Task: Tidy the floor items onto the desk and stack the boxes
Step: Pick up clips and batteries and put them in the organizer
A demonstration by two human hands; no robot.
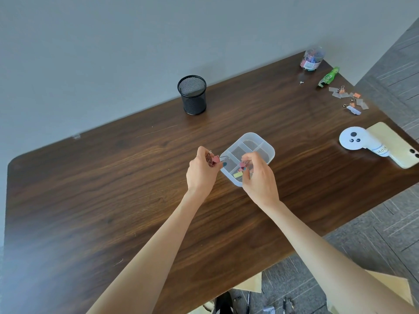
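A clear plastic organiser tray (266, 146) with several compartments stands in the middle of the dark wooden desk (113, 189). My left hand (200, 172) is at the tray's left corner, closed on pink binder clips (214, 160). My right hand (258, 177) is over the tray's near compartment, pinching one pink binder clip (243, 164). A yellow clip (237, 175) lies in that compartment. Cardboard boxes (392, 288) sit on the floor at the lower right, partly hidden by my right arm.
A black mesh pen cup (192, 95) stands near the wall. At the far right corner are a clear jar of clips (311, 58), a green wrapper (328, 77) and scattered clips (350, 99). A white controller (353, 140) and a phone (399, 148) lie at the right edge.
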